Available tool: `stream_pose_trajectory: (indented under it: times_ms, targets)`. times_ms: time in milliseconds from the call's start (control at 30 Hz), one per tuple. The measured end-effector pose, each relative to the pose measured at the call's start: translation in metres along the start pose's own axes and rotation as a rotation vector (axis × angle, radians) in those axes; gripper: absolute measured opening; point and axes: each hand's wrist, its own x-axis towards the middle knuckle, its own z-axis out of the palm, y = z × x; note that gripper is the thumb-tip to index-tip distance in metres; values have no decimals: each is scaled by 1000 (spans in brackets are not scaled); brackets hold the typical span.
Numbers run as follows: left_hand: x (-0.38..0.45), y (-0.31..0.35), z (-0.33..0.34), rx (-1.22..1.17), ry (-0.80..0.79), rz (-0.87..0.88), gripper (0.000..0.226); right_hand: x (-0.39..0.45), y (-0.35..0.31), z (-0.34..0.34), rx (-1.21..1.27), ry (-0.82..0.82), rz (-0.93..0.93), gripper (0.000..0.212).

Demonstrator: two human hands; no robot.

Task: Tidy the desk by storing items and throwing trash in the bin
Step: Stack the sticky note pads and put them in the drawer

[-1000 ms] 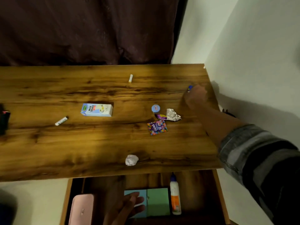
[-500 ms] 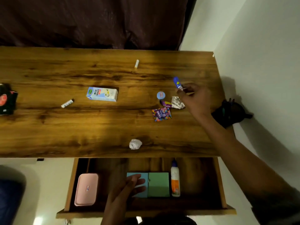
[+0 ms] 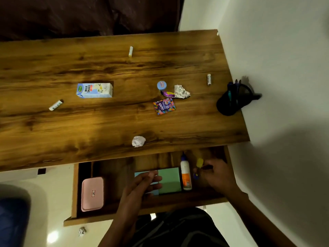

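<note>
A carton (image 3: 94,90) lies left of centre on the desk (image 3: 53,132), with a tube (image 3: 55,105) to its left. A second tube (image 3: 130,51) lies far, a third (image 3: 209,79) right. A cap (image 3: 161,85), foil (image 3: 181,91) and a packet (image 3: 164,106) are grouped right of centre. A cup (image 3: 231,102) stands at the right edge; a paper ball (image 3: 138,141) lies near. In the drawer (image 3: 142,209) below, a case (image 3: 92,193) lies left, notes (image 3: 169,180) in the middle, a bottle (image 3: 185,174) to their right.
</note>
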Motion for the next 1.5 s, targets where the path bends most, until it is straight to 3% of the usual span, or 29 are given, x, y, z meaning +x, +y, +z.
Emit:
stream_pose_trajectory:
  times_ms: [167,233,300,400,500,667,767,900,1033,1133,1367,1500]
  targets:
    - [1,-3,-6,26,-25,7,37,9,23,29,-132,-24,80,19]
    - [0,-2,-10,13,-25,16,40,13,24,37,-202,-16,93,33]
    - [0,-4,-12,-1,-27,35,50,18,30,43,-259,-14,112,43]
    - [-1,-8,-16,4,-39,58,76,23,37,47,-280,-28,128,41]
    - [5,-12,-19,-27,-19,12,49,28,40,51,-310,-69,150,31]
    - [21,-22,-29,29,43,-14,39,36,52,61,-284,-109,198,27]
    - [21,-22,-44,180,177,71,28,37,58,60,-301,-110,159,22]
    - [32,-43,-92,900,525,305,36,29,52,47,-300,-100,90,30]
    - [52,-71,-142,1307,432,182,75,20,47,40,-271,-63,58,18]
    - [63,-83,-159,1348,416,182,90,12,31,47,-284,-102,39,17]
    - [68,-93,-152,1317,484,291,78,-2,8,58,-250,-96,43,34]
    - [66,-102,-154,1208,518,302,87,-10,0,64,-242,-91,42,34]
